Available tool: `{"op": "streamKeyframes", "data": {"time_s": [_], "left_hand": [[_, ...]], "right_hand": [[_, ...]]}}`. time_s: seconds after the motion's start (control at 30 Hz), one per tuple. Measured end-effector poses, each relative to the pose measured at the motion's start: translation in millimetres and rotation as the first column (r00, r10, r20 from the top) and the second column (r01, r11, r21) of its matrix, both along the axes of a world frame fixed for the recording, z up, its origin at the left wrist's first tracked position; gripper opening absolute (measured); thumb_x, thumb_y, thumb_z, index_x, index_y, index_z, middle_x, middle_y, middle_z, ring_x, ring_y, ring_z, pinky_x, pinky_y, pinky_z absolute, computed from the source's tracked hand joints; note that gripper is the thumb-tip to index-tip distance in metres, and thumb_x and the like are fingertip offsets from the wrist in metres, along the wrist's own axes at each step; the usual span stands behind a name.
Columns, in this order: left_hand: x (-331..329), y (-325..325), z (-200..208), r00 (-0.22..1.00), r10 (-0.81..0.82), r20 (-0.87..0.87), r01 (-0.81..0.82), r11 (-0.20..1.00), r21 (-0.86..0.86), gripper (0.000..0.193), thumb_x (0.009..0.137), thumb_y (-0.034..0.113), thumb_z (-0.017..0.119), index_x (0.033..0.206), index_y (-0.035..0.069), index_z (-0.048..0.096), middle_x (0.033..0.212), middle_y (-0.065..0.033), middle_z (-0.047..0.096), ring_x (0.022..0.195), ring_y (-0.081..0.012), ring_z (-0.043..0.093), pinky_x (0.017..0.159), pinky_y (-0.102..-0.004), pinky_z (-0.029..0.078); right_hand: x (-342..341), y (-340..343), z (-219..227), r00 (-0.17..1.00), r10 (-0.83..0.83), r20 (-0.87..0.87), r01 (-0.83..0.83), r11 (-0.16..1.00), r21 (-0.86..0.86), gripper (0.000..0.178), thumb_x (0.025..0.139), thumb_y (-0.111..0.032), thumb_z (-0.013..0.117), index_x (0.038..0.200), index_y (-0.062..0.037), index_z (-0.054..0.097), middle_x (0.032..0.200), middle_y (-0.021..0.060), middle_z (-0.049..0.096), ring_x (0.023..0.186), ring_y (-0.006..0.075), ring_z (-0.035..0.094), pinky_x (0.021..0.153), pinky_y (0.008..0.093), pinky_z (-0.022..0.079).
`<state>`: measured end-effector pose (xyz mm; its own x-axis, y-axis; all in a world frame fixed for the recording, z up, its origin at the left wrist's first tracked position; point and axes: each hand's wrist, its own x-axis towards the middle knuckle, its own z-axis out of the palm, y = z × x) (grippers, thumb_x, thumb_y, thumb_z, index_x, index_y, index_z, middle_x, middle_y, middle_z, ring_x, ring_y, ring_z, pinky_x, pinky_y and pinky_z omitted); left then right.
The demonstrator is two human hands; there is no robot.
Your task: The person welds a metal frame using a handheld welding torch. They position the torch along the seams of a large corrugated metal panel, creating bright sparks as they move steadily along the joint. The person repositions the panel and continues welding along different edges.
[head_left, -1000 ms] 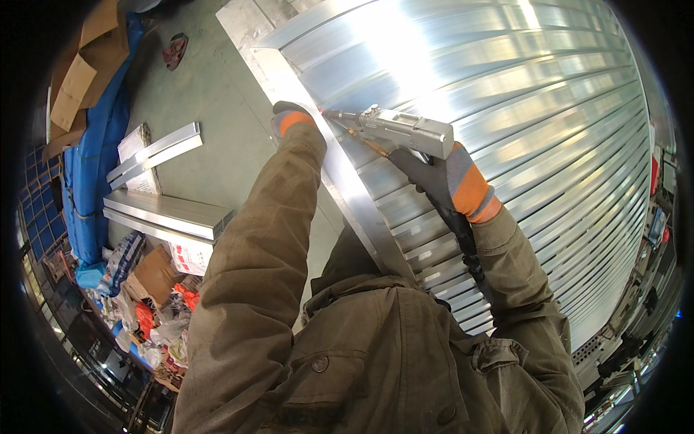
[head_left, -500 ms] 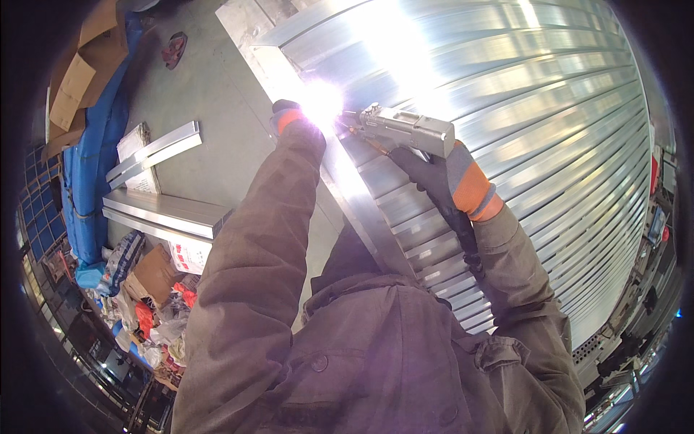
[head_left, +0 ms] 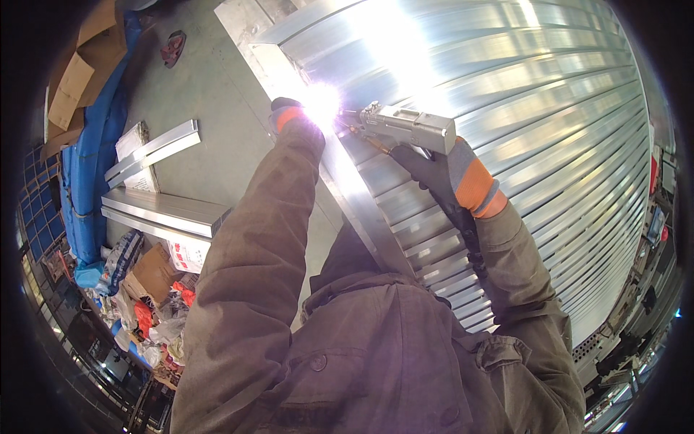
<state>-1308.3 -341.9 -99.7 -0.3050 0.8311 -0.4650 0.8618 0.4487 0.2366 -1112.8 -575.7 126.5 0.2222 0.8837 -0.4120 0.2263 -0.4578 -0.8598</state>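
A broad surface of shiny ribbed metal slats (head_left: pixel 535 145) fills the right side, bordered on its left by a flat metal rail (head_left: pixel 365 206). The gloved right hand (head_left: pixel 450 177) is wrapped around a silver torch (head_left: pixel 416 129) above the slats, its tip at a white glare (head_left: pixel 321 105) on the rail. The gloved left hand (head_left: pixel 285 113) is beside that glare — its grip cannot be told. On the left, over grey-green floor (head_left: pixel 217 94), lie metal profiles (head_left: pixel 165 210), blue sheeting (head_left: pixel 88 188) and, nearer, heaped litter (head_left: pixel 155 315).

metal workshop | welding tool (head_left: pixel 418 130) | slatted metal panel (head_left: pixel 520 145) | metal profiles (head_left: pixel 165 207)
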Motion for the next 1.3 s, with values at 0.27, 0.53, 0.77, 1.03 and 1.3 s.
{"op": "streamKeyframes", "data": {"time_s": [0.27,0.53,0.77,1.03,1.3], "left_hand": [[-2,2,-13,0.999,0.001,-0.034,-0.001,1.0,0.002,0.03,0.102,0.035,0.077,0.115,0.01,0.066,0.112,-0.0108,0.08,0.1,-0.0271,0.082,0.078,-0.0399,0.067],[-12,20,-74,0.948,-0.226,-0.224,0.222,0.974,-0.045,0.028,0.103,0.034,0.075,0.112,0.009,0.069,0.111,-0.0095,0.081,0.098,-0.0261,0.083,0.076,-0.0408,0.066],[-17,22,-76,0.988,-0.112,-0.108,0.107,0.993,-0.045,0.022,0.104,0.033,0.072,0.108,0.012,0.073,0.11,-0.0102,0.082,0.097,-0.0256,0.082,0.078,-0.041,0.064],[-33,43,-135,0.905,-0.363,-0.222,0.343,0.931,-0.122,0.024,0.105,0.034,0.071,0.11,0.011,0.075,0.11,-0.0094,0.081,0.098,-0.0254,0.082,0.078,-0.0412,0.063],[-50,45,-167,0.529,-0.663,-0.53,0.706,0.69,-0.16,0.025,0.106,0.033,0.068,0.11,0.008,0.074,0.107,-0.0071,0.079,0.098,-0.0251,0.081,0.078,-0.041,0.062]], "right_hand": [[6,5,11,0.998,0.05,0.024,-0.046,0.992,-0.118,0.046,0.104,-0.034,0.075,0.138,-0.0032,0.075,0.076,0.0026,0.072,0.063,0.0095,0.067,0.055,0.0289,0.054],[8,4,9,0.997,0.071,0.026,-0.067,0.989,-0.131,0.048,0.105,-0.034,0.073,0.142,-0.0032,0.072,0.081,0.0052,0.074,0.064,0.0105,0.067,0.056,0.0299,0.055],[11,4,11,0.996,0.086,-0.006,-0.086,0.987,-0.133,0.048,0.108,-0.041,0.072,0.14,-0.0051,0.073,0.082,0.0062,0.074,0.065,0.0126,0.068,0.06,0.0316,0.056],[11,7,16,0.996,0.091,-0.009,-0.092,0.984,-0.153,0.049,0.108,-0.043,0.071,0.139,-0.0056,0.074,0.08,0.0056,0.073,0.062,0.0119,0.066,0.058,0.031,0.054],[14,8,22,0.995,0.091,-0.047,-0.098,0.98,-0.176,0.05,0.107,-0.045,0.071,0.138,-0.0052,0.073,0.079,0.0034,0.069,0.063,0.0111,0.064,0.059,0.031,0.054]]}}
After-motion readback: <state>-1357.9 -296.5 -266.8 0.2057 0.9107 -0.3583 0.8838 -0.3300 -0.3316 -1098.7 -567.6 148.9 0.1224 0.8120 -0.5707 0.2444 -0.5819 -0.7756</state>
